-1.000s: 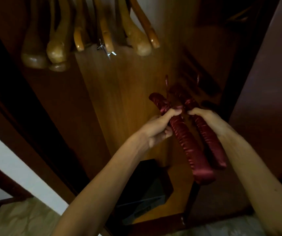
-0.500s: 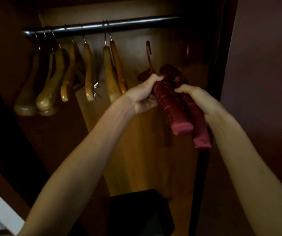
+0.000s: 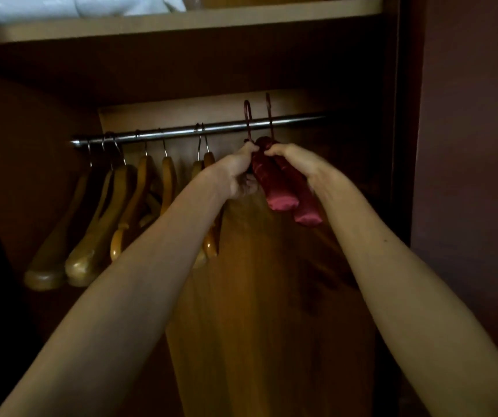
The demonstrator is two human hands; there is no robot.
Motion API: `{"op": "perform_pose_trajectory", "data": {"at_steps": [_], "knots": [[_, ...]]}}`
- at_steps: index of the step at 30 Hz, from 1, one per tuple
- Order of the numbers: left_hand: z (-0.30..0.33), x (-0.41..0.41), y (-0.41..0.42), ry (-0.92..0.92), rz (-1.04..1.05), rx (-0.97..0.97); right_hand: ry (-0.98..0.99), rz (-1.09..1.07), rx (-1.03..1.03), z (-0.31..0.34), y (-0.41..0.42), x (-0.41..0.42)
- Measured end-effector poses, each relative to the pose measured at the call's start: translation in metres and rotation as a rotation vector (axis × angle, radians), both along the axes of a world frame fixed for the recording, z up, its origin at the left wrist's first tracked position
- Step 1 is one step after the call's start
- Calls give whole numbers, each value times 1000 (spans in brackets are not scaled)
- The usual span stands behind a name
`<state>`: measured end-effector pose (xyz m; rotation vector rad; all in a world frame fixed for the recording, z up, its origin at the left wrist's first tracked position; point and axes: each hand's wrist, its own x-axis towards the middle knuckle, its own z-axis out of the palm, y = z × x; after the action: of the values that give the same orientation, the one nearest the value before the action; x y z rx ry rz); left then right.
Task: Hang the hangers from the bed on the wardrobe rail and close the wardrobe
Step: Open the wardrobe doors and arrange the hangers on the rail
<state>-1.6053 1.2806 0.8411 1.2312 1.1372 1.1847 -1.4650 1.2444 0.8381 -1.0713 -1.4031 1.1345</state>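
Dark red satin covers the two padded hangers point(image 3: 283, 188) that the person holds up at the wardrobe rail point(image 3: 199, 130); the left hand point(image 3: 238, 173) has its fingers curled tight round the neck of the nearer hanger, and the right hand point(image 3: 295, 164) pinches the neck of the other, thumb and fingertips pressed together on the fabric; the two hands are almost touching. Both red hooks point(image 3: 247, 118) rise in front of the metal rail, their tops above it; whether either is already seated over the bar cannot be told from this angle. The padded arms hang down and toward the camera, side by side, their blunt ends just below the hands. To the left along the same rail hang several wooden hangers point(image 3: 97, 230) on metal hooks, crowded together and tilted; the nearest pair sits just beside the left wrist. The wardrobe stands open, its wooden back panel point(image 3: 256, 311) lit behind the forearms; above the rail runs a pale shelf point(image 3: 181, 19) with something white point(image 3: 76, 4) on it; a dark reddish door panel point(image 3: 470, 176) fills the right side.
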Motion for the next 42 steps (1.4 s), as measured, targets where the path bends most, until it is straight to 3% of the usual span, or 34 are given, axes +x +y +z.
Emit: {"op": "perform_pose_trajectory", "data": {"at_steps": [3, 10, 23, 26, 29, 32, 34, 36, 38, 40, 42], "knots": [[7, 3, 18, -115, 45, -70, -67, -27, 21, 10, 15, -3], [17, 4, 42, -186, 96, -116, -153, -82, -27, 21, 45, -3], [2, 0, 54, -110, 165, -162, -183, -124, -131, 1, 65, 2], [2, -4, 51, 31, 208, -65, -158, -191, -94, -5, 69, 3], [16, -16, 35, 364, 286, 91, -416, -355, 94, -5, 66, 6], [29, -42, 16, 787, 530, 397, -696, -620, 351, -1, 47, 4], [30, -64, 3, 956, 733, 523, -670, -660, 525, 2, 24, -9], [25, -83, -4, 1050, 785, 506, -562, -511, 609, 3, 5, -30], [17, -92, -8, 1069, 694, 380, -477, -256, 600, -2, -11, -60], [9, -97, -9, 1003, 541, 243, -538, -145, 598, -13, -18, -89], [1, -95, -14, 899, 441, 190, -650, -167, 565, -26, -16, -109]]}}
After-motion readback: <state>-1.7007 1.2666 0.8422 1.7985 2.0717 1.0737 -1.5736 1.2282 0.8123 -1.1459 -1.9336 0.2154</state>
